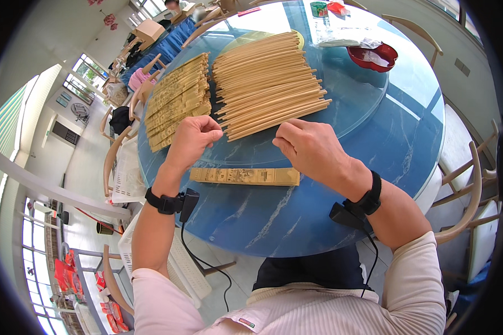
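Both my hands hover over the near part of a round blue table [341, 212]. My left hand [191, 140] is closed by the left ends of a row of wooden chopsticks [268, 84], thumb against the bent fingers. My right hand [310, 146], also closed, is just below their right half. Nothing shows in either hand. Left of the chopsticks lie overlapping tan printed paper sleeves [179, 97]. A flat stack of similar printed sleeves [245, 176] lies crosswise on the table, below and between my hands. Each wrist wears a black strap with a small device.
A raised glass turntable [369, 103] carries the chopsticks. Farther back are a red lobed dish [373, 57], white plastic packaging [349, 38] and a green can [319, 9]. Wooden chairs [469, 190] surround the table. White plastic crates [129, 173] stand at the left.
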Demonstrator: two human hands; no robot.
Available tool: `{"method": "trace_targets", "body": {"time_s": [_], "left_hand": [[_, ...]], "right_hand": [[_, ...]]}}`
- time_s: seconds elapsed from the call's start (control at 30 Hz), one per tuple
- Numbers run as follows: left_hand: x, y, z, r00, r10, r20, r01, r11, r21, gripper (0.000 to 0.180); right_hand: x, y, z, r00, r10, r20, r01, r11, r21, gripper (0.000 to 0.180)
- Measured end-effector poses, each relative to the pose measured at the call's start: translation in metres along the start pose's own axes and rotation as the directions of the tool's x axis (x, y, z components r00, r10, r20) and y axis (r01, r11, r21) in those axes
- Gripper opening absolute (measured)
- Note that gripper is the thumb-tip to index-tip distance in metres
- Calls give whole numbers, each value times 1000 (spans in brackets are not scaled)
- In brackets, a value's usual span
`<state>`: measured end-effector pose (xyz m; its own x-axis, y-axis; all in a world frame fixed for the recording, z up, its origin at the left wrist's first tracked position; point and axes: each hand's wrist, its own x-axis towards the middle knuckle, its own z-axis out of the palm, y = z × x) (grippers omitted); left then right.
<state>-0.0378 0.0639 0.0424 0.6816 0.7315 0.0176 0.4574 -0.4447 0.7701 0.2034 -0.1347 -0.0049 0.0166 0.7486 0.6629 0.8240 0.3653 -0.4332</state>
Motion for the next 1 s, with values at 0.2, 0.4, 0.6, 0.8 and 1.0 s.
{"method": "trace_targets", "body": {"time_s": [0.2, 0.4, 0.6, 0.8, 1.0], "left_hand": [[10, 6, 31, 993, 119, -26, -101, 921, 377, 11], [11, -7, 43, 969, 246, 10, -207, 793, 573, 11], [10, -9, 45, 953, 299, 51, -272, 767, 580, 8], [0, -15, 48, 906, 410, 108, -343, 557, 757, 11], [-5, -11, 46, 891, 402, 209, -416, 541, 731, 10]], "right_hand": [[6, 15, -5, 995, 62, -80, -67, 996, -60, 13], [11, 21, -15, 973, 46, -225, -66, 995, -78, 14], [13, 24, -19, 975, 74, -210, -97, 990, -103, 14], [14, 33, -16, 969, 68, -237, -91, 992, -87, 14], [13, 37, -20, 964, 107, -245, -135, 985, -103, 13]]}}
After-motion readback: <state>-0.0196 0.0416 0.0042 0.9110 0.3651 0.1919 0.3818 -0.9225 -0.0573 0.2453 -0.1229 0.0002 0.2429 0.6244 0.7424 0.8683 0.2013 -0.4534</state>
